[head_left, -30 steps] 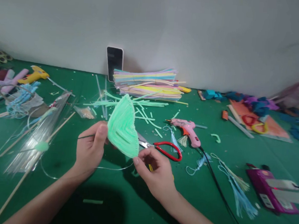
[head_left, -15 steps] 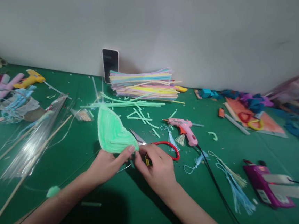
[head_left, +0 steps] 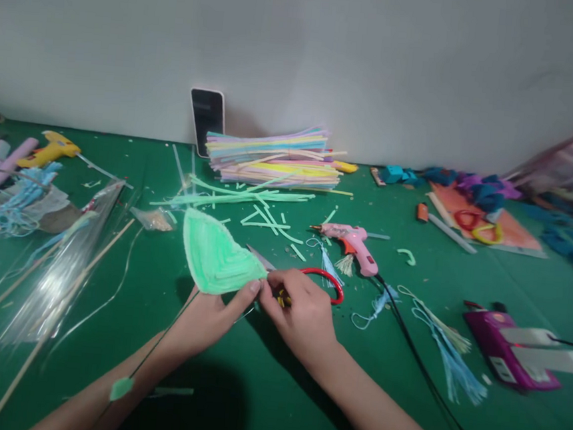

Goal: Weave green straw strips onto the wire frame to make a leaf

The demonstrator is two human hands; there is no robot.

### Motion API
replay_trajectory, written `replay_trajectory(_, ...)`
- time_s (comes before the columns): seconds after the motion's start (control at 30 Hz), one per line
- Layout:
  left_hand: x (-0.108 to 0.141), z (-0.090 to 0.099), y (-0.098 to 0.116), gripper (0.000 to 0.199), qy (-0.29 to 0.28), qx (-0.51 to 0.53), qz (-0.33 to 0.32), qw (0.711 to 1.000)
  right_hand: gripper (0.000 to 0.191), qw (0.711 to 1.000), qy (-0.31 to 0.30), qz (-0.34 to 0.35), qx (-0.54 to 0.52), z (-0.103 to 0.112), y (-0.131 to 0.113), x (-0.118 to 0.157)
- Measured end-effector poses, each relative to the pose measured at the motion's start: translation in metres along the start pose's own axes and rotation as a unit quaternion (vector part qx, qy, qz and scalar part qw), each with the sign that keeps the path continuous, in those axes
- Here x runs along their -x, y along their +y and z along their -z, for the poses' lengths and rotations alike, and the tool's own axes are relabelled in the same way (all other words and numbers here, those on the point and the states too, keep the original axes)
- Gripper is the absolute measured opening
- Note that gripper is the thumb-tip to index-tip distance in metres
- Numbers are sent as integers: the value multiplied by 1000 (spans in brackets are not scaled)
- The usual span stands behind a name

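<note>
My left hand (head_left: 214, 319) is closed on a light-green fan-shaped piece (head_left: 217, 252) that looks made of fuzzy pipe cleaners laid in rows, with the thumb on its lower edge. At the right-hand tip of that piece, my right hand (head_left: 302, 313) pinches with thumb and forefinger. A thin dark stem (head_left: 160, 341) slants down over my left wrist from the piece and carries a small green tuft (head_left: 121, 388). Scissors with red handles (head_left: 337, 290) lie on the table behind my right hand, which partly hides them.
Behind are pastel pipe cleaner bundles (head_left: 276, 157), loose green strips (head_left: 248, 199) and a leaning phone (head_left: 207, 121). To the right lie a pink glue gun (head_left: 359, 245), its black cord, tassels (head_left: 454, 357) and a purple device (head_left: 505, 348). Clear plastic sleeves (head_left: 60, 275) and sticks lie left.
The green piece has tilted slightly, its upper corner shifting left and down. The stem with the green tuft has swung right, now crossing my left forearm. Both hands keep their grip.
</note>
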State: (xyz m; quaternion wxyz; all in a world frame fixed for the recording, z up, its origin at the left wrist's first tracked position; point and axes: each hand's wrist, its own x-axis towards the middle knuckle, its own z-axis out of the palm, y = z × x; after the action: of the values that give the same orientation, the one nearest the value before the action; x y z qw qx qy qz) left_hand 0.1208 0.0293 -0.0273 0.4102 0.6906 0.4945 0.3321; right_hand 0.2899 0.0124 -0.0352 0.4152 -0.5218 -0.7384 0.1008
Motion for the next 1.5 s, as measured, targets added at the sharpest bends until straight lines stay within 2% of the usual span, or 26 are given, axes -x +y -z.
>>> replay_trajectory(0.1,-3,0,2,38,-71,76,0,995,14,1000,7,-13,-7,4,7,-5)
replay_trajectory(0.2,-8,-2,-2,37,-120,182,21,976,11,996,2,-74,-42,9,14,-12)
replay_trajectory(0.27,-11,-1,-7,34,-119,186,18,975,11,990,3,-120,-69,12,17,-15)
replay_trajectory(0.33,-14,3,-11,30,-77,117,-4,990,13,976,5,-170,-134,13,18,-17)
replay_trajectory(0.37,-16,7,-13,28,-50,72,-18,996,14,962,5,-196,-188,13,18,-18)
replay_trajectory(0.43,-17,15,-15,24,-10,10,-39,999,16,915,0,-242,-322,14,18,-18)
replay_trajectory(0.5,-18,23,-15,21,-11,29,-24,999,18,856,-3,-270,-441,14,20,-19)
replay_trajectory(0.57,-18,28,-14,20,1,123,23,992,17,811,-1,-285,-511,14,22,-19)
replay_trajectory(0.6,-19,30,-14,18,15,195,53,979,17,796,-1,-291,-531,15,23,-19)
replay_trajectory(0.7,-22,36,-13,14,10,396,122,910,15,773,-15,-299,-559,15,25,-18)
replay_trajectory(0.77,-25,44,-13,16,-26,449,145,881,15,780,-35,-290,-554,15,24,-17)
replay_trajectory(0.83,-27,55,-16,37,-91,460,177,865,17,807,-66,-274,-519,13,21,-15)
replay_trajectory(0.9,-30,66,-21,64,-225,474,231,819,18,849,-100,-255,-451,10,17,-12)
replay_trajectory(0.97,-32,75,-30,79,-294,495,240,782,14,907,-90,-221,-348,7,13,-9)
replay_trajectory(1.03,-33,79,-39,89,-336,522,229,750,17,966,-45,-133,-216,5,10,-7)
replay_trajectory(1.1,-35,77,-44,89,-358,538,219,731,28,996,-2,-15,-93,4,8,-6)
replay_trajectory(1.17,-35,71,-45,81,-362,542,217,727,29,998,3,67,-14,4,5,-6)
replay_trajectory(1.23,-36,63,-44,72,-356,538,220,732,21,996,-5,86,19,4,3,-6)
replay_trajectory(1.37,-37,53,-39,67,-348,518,226,748,8,995,-18,91,33,7,4,-8)
replay_trajectory(1.43,-38,55,-38,69,-342,526,220,747,8,996,11,76,36,12,10,-11)
replay_trajectory(1.5,-39,63,-36,78,-315,555,200,744,7,996,70,34,41,18,19,-15)
